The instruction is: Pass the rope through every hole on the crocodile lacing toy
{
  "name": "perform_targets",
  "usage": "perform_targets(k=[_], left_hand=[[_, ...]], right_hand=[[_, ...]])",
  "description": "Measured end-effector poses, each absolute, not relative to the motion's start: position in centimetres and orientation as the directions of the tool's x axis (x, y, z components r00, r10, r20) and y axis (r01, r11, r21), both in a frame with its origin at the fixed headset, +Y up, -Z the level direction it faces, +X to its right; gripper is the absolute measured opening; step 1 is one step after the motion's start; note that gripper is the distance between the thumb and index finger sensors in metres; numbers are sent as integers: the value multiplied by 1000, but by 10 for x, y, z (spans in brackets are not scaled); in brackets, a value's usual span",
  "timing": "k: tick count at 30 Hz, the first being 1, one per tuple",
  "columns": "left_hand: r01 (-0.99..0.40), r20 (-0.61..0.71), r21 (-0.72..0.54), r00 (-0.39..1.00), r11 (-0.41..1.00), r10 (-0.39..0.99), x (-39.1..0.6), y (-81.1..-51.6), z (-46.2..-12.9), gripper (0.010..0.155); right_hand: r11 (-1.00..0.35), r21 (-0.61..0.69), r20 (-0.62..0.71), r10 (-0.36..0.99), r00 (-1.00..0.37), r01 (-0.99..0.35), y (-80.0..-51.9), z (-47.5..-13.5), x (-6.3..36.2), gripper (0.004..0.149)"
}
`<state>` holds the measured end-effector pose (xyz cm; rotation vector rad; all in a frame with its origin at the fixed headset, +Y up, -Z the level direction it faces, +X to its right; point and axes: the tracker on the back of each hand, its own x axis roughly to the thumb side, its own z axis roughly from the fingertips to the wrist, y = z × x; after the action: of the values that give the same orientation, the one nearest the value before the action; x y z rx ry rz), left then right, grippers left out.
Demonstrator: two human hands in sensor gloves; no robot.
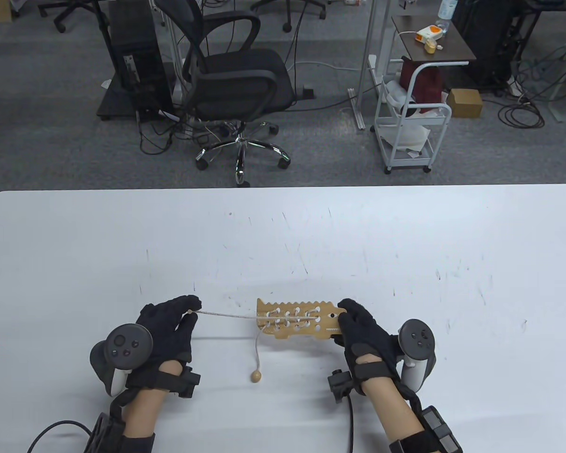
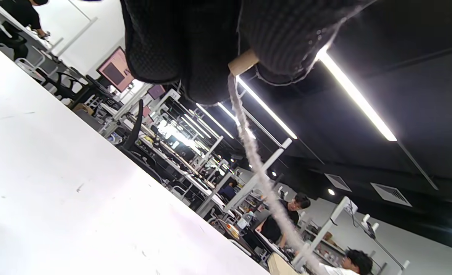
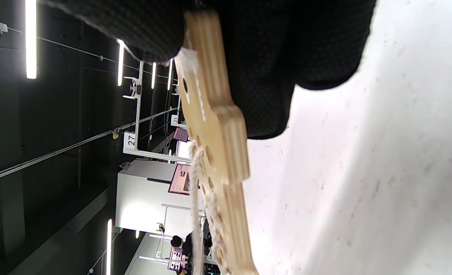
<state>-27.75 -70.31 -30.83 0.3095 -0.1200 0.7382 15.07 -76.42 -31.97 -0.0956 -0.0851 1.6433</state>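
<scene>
Beyond the white table (image 1: pixel 405 226) stand an office chair (image 1: pixel 238 89) and a small white cart (image 1: pixel 408 127) on grey carpet. Near the table's front edge, the wooden crocodile lacing toy (image 1: pixel 296 320) is gripped at its head end by the right hand (image 1: pixel 362 330), fingers curled round the board. The left hand (image 1: pixel 170 325) pinches the rope's wooden tip (image 2: pixel 243 62), drawing the rope (image 1: pixel 226 314) taut from the toy's tail end. A wooden bead (image 1: pixel 255 375) on the rope's other end lies on the table just before the toy.
</scene>
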Motion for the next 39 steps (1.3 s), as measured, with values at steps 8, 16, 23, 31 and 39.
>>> perform_targets(k=[8,16,23,31,39], left_hand=[[-650,303,162,749,743,589,-256,-701,-304,53],[-632,400,85,730,770,554,-236,-698,-298,56],[-626,450,69,714,777,536,-224,-695,-291,52],[-598,501,20,700,801,510,-208,-695,-285,44],[-565,532,-102,664,818,525,-192,-698,-282,42]], right_hand=[[-82,-107,-1,997,-82,-991,-765,-319,149,54],[-110,-68,33,993,-112,-992,-760,-315,138,54],[-141,-37,61,988,-143,-989,-757,-311,129,54],[-171,3,85,982,-170,-985,-755,-307,118,54],[-229,52,124,967,-221,-972,-751,-302,105,53]])
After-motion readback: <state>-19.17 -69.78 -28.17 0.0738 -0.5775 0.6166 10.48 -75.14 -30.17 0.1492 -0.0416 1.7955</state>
